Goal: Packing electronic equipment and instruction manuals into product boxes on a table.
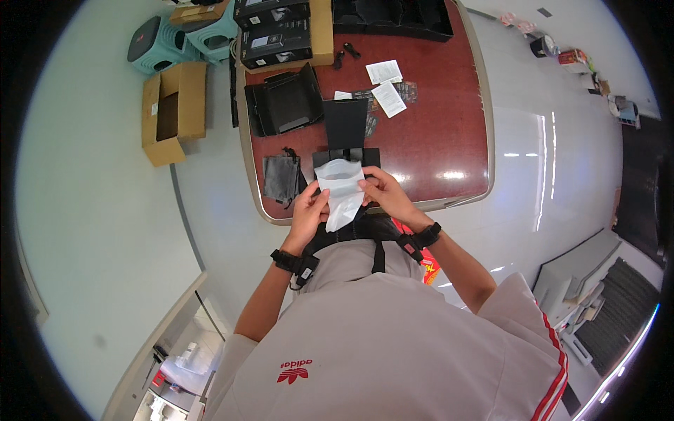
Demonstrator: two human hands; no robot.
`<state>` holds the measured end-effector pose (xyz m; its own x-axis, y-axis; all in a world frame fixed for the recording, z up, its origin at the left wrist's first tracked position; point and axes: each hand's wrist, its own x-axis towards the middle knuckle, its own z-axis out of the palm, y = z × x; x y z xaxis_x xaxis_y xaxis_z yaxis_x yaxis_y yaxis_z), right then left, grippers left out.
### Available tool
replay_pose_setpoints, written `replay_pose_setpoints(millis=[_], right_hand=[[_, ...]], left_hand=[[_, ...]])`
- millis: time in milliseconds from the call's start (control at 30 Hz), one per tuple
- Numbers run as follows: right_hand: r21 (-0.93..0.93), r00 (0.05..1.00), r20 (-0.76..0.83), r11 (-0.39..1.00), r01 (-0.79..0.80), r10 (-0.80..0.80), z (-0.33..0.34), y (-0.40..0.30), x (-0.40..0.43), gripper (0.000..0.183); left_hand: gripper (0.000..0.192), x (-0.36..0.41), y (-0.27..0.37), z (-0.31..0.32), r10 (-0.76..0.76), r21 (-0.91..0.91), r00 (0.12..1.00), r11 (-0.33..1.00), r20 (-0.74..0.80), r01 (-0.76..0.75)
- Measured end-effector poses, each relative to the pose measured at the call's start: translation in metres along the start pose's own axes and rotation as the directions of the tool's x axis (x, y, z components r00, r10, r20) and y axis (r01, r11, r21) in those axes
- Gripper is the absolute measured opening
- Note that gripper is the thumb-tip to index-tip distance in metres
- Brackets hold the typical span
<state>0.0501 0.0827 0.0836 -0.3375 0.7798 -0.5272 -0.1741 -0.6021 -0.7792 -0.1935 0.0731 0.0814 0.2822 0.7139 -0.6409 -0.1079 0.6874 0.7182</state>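
Observation:
A white, thin pouch or bag (342,192) is held up between both hands, its upper edge gaping a little. My left hand (310,210) grips its left edge between thumb and fingers. At its right edge, my right hand (387,192) pinches it the same way. Just beyond the pouch stands an unfolded black box (346,123) with its flap raised; the pouch hides part of it. A dark grey drawstring pouch (281,177) lies on the table left of my hands. What the white pouch contains cannot be seen.
On the red table (432,142) are open black packaging (287,102), paper leaflets (388,99), dark printed cards (408,92), small black cables (345,54), a carton of black boxes (322,34) and a black divided tray (392,18). An open cardboard box (192,100) stands left, near green stools (160,44).

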Motion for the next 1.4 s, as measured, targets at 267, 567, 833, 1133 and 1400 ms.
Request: replay_pose_setpoints(millis=[267,567,833,1133,1400], right_hand=[[-0.307,0.997,0.05,0.949,0.077,-0.064,0.0,0.005,-0.007,0.046],[-0.111,0.96,0.122,0.965,-0.238,0.251,0.004,0.017,-0.005,0.039],[-0.037,0.968,0.212,0.991,-0.128,0.133,-0.011,0.044,0.009,0.024],[-0.62,0.963,0.262,0.776,0.117,0.064,-0.01,0.012,0.011,0.024],[-0.88,0.914,0.303,0.288,0.377,-0.271,0.002,0.025,0.061,0.025]], left_hand=[[0.018,0.0,-0.009,-0.008,0.061,-0.127,0.99,0.991,0.123,-0.045],[0.049,0.0,-0.031,0.004,0.056,-0.009,0.998,0.998,-0.039,-0.057],[0.027,0.008,-0.053,-0.015,-0.023,-0.429,0.979,0.897,0.201,0.109],[0.031,0.014,-0.061,-0.016,0.013,0.057,0.992,0.998,0.122,-0.02],[0.019,0.008,-0.045,0.001,0.294,0.525,0.948,0.792,0.12,-0.312]])
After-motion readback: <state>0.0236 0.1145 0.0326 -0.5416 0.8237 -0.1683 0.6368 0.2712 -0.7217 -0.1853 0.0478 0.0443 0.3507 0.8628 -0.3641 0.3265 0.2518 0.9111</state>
